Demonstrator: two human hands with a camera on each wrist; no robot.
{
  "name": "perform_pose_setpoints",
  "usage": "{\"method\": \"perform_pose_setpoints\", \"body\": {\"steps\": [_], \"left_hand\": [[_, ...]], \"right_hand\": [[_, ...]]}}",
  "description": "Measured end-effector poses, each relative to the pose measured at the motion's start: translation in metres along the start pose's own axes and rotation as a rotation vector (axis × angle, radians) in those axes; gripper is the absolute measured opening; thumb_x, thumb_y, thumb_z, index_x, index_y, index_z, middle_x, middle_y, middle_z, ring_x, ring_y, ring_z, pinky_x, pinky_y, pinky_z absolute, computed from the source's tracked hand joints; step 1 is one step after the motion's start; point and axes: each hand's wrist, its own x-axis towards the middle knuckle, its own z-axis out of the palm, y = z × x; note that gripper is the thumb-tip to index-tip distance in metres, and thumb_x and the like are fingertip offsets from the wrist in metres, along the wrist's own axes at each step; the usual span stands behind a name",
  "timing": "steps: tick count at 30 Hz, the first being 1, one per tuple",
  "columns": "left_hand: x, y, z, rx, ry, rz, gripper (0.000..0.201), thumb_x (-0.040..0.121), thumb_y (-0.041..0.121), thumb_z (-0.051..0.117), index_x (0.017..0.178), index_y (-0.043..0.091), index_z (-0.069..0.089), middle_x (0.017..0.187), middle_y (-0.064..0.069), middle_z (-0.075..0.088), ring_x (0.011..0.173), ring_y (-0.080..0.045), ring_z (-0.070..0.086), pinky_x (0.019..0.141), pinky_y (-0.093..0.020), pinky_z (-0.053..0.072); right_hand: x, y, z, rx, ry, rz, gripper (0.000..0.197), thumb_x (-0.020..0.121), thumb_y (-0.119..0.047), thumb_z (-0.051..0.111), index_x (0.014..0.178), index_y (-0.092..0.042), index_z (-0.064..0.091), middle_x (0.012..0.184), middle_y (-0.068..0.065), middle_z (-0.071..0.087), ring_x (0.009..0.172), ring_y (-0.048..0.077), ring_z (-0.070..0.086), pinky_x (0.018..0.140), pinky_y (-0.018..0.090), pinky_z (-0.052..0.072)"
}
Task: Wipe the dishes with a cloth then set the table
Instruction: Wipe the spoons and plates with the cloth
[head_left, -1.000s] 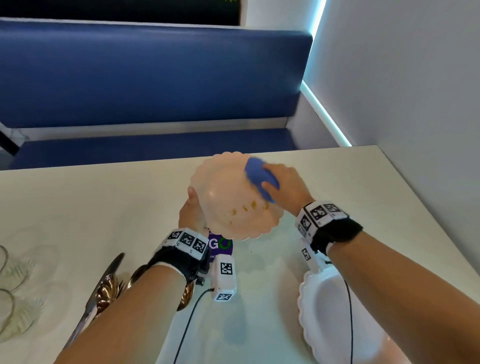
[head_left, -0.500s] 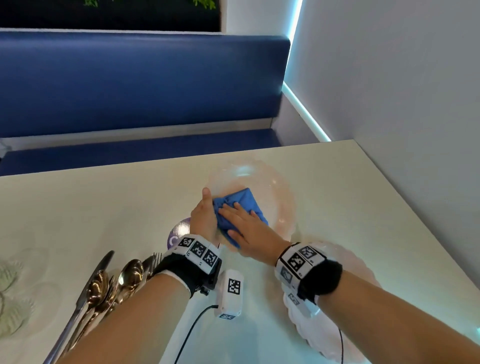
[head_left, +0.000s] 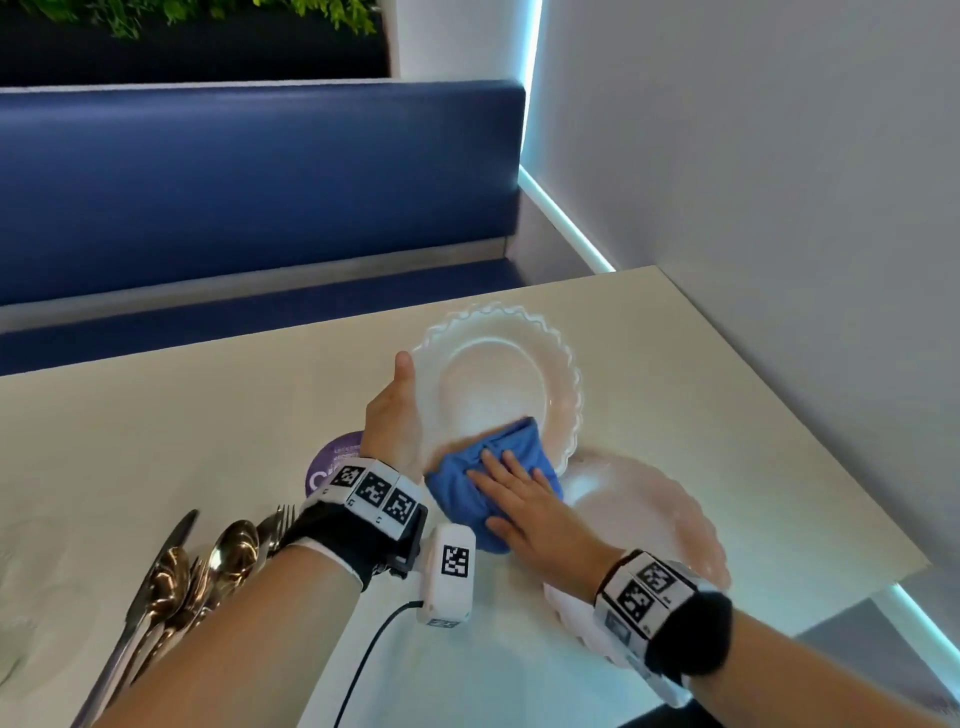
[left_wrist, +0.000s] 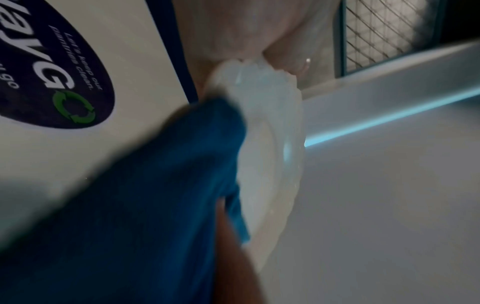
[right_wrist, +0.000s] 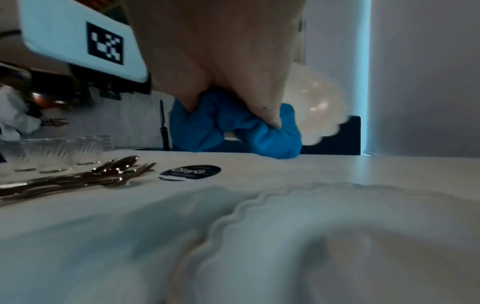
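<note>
Left hand: my left hand (head_left: 392, 415) gripped the scalloped plate (head_left: 498, 374) by its near-left rim, thumb lying along the edge, and held it tilted up off the table (head_left: 156, 441).
Right hand: my right hand (head_left: 524, 506) lay with fingers spread flat on the blue cloth (head_left: 488, 467), pressing it against the plate's lower rim.
Second plate: another plate (head_left: 649, 514) lay on the table just under my right wrist, beside the one I held.
Slip risk: I judged that a hard push with the cloth could have twisted the plate out of my one-sided grip.
Knock risk: the lifted plate's low edge hung close over the second plate; dropping my wrist could have clinked them together.
Cutlery: the spoons and forks (head_left: 208, 566) lay well to the left, and I judged them clear of my elbow.
</note>
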Motion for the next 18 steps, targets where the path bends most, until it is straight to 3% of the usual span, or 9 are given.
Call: {"method": "perform_pose_setpoints", "body": {"steps": [2,5,9,13,16,18], "left_hand": [[-0.009,-0.002,0.013,0.026,-0.084,0.002,0.053,0.09,0.063,0.03,0.083,0.021,0.062,0.085,-0.002,0.067,0.084,-0.022,0.064,0.088,-0.036,0.049],[-0.023,-0.003,0.03,0.061,-0.18,-0.013,0.06,0.09,0.064,0.025,0.081,0.018,0.064,0.086,-0.009,0.07,0.083,-0.024,0.067,0.082,-0.035,0.054],[-0.035,-0.006,0.047,0.105,-0.229,0.106,0.054,0.093,0.056,0.031,0.077,0.017,0.065,0.092,-0.012,0.07,0.087,-0.025,0.066,0.082,-0.036,0.052],[-0.043,-0.006,0.057,0.084,-0.185,0.072,0.051,0.094,0.054,0.033,0.073,0.015,0.057,0.071,-0.004,0.058,0.062,-0.018,0.053,0.052,-0.027,0.04],[-0.048,-0.012,0.067,0.127,-0.154,0.062,0.052,0.094,0.055,0.03,0.078,0.015,0.058,0.076,-0.004,0.059,0.062,-0.016,0.053,0.048,-0.024,0.04],[-0.052,-0.018,0.076,0.16,-0.137,0.076,0.047,0.095,0.054,0.029,0.07,0.02,0.05,0.072,-0.001,0.054,0.06,-0.012,0.048,0.052,-0.027,0.036]], "right_hand": [[0.004,-0.009,-0.005,0.042,0.041,-0.042,0.055,0.102,-0.023,0.033,0.149,-0.022,0.006,0.15,-0.012,-0.016,0.141,0.01,-0.018,0.115,0.033,-0.008],[0.012,-0.003,-0.03,-0.052,0.113,-0.032,0.055,0.101,-0.026,0.033,0.15,-0.023,0.007,0.158,-0.006,-0.009,0.145,0.015,-0.014,0.117,0.041,-0.002],[0.001,0.034,-0.058,-0.072,0.199,0.115,0.055,0.101,-0.033,0.033,0.149,-0.028,0.007,0.159,-0.004,-0.004,0.147,0.017,-0.005,0.116,0.046,0.007],[-0.038,0.073,-0.063,-0.046,0.338,0.247,0.055,0.096,-0.039,0.035,0.147,-0.023,0.023,0.156,0.003,0.022,0.143,0.022,0.023,0.113,0.044,0.025],[-0.074,0.075,-0.044,-0.168,0.293,0.375,0.052,0.095,-0.041,0.034,0.142,-0.018,0.039,0.137,0.009,0.046,0.123,0.031,0.044,0.097,0.041,0.043],[-0.092,0.057,-0.03,-0.254,0.294,0.383,0.05,0.088,-0.042,0.034,0.121,-0.017,0.061,0.109,0.006,0.062,0.099,0.027,0.056,0.083,0.036,0.045]]}}
